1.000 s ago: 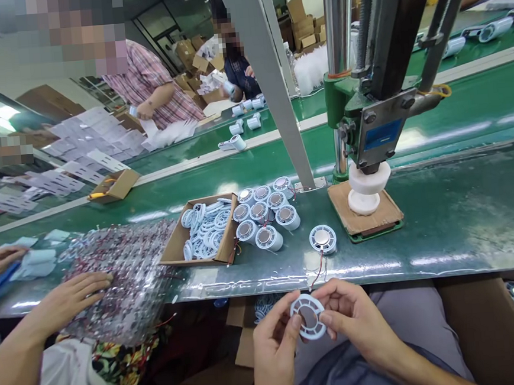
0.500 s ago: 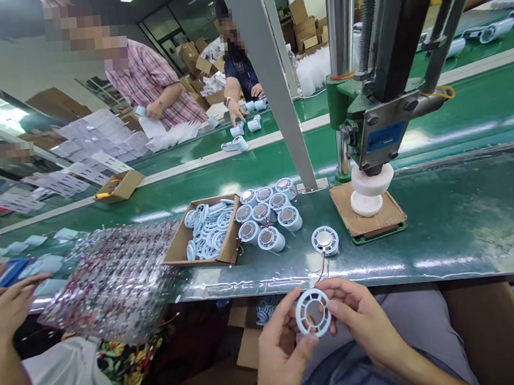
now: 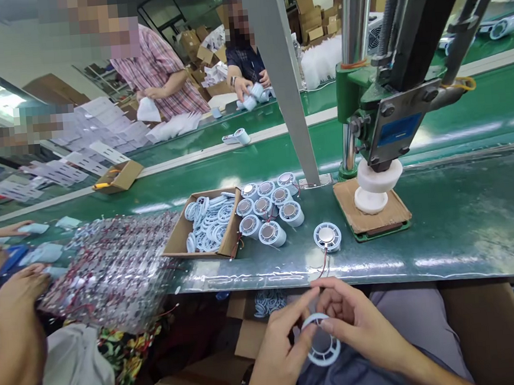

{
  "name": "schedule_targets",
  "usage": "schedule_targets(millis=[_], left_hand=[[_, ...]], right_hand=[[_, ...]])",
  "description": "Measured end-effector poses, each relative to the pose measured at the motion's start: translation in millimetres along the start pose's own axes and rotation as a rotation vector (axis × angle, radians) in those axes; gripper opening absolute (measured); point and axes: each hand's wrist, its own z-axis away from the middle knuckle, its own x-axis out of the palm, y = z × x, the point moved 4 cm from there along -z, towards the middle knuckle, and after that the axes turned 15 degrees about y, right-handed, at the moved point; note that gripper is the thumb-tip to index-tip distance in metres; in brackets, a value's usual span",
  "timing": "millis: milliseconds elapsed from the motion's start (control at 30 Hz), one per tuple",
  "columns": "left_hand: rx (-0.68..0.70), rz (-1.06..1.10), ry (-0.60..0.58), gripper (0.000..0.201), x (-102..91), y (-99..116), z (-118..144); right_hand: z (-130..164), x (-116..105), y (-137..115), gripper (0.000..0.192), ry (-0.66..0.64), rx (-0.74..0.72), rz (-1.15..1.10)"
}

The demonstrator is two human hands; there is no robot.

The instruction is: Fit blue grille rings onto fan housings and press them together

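A light-blue plastic ring with spokes [image 3: 325, 358] is pinched over my lap, just below the bench edge. My left hand [image 3: 283, 343] grips its upper left rim between thumb and fingers. On the upper right, my right hand [image 3: 358, 320] has its thumb against the same ring, fingers curled behind. Just beyond my hands, a light-blue round part with a silver disc and red wires [image 3: 327, 237] stands on the bench. Several similar cylindrical parts [image 3: 271, 233] are grouped to its left, beside a cardboard box [image 3: 205, 255] of loose light-blue rings [image 3: 210, 223].
A green press [image 3: 369, 121] with a white plastic head stands over a board [image 3: 375, 219]. Wired parts in clear packing [image 3: 112, 275] lie at left, near a co-worker's hands [image 3: 22, 288]. A grey post [image 3: 281, 78] rises from the bench. Two people work across the green belt [image 3: 185, 180].
The ring in my hands has moved down and tilted, and both hands have closed in around its top. Across the belt, a person's hand has drawn light-blue parts back towards themself.
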Motion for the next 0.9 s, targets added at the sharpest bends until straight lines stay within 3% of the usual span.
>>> schedule_targets(millis=[67, 167, 300, 500, 567, 667, 733, 800, 900], left_hand=[[-0.027, 0.076, 0.07, 0.047, 1.7, 1.1, -1.1], [-0.016, 0.191, 0.197, 0.056, 4.2, -2.2, 3.5], [0.097, 0.067, 0.165, 0.077, 10.1, -7.6, 13.9], [0.122, -0.045, 0.17, 0.064, 16.3, -4.6, 13.3], [0.09, -0.022, 0.188, 0.063, 15.8, -6.5, 12.8], [0.03, -0.028, 0.244, 0.067, 12.0, -14.0, 14.4], [-0.001, -0.024, 0.282, 0.069, 9.5, -18.6, 15.6], [-0.028, 0.009, 0.309, 0.07, 8.4, -21.0, 16.0], [-0.087, 0.059, 0.328, 0.076, 8.6, -19.8, 15.0]], right_hand=[[0.4, 1.0, 1.8, 0.056, -0.021, 0.02, 0.004], [-1.4, -1.8, 1.1, 0.054, 0.065, 0.01, -0.041], [-2.0, -3.6, -2.7, 0.047, 0.151, -0.03, -0.163], [3.3, -3.4, 2.1, 0.034, 0.149, -0.079, -0.045], [2.4, -9.2, -2.1, 0.03, 0.208, -0.246, 0.141], [-4.0, -22.5, -24.7, 0.041, 0.477, -0.719, 0.516], [-15.0, -26.4, -39.6, 0.049, 0.612, -0.955, 0.75], [-33.8, -25.9, -47.4, 0.053, 0.612, -1.039, 0.934], [-61.2, -23.0, -46.1, 0.047, 0.531, -1.047, 1.079]])
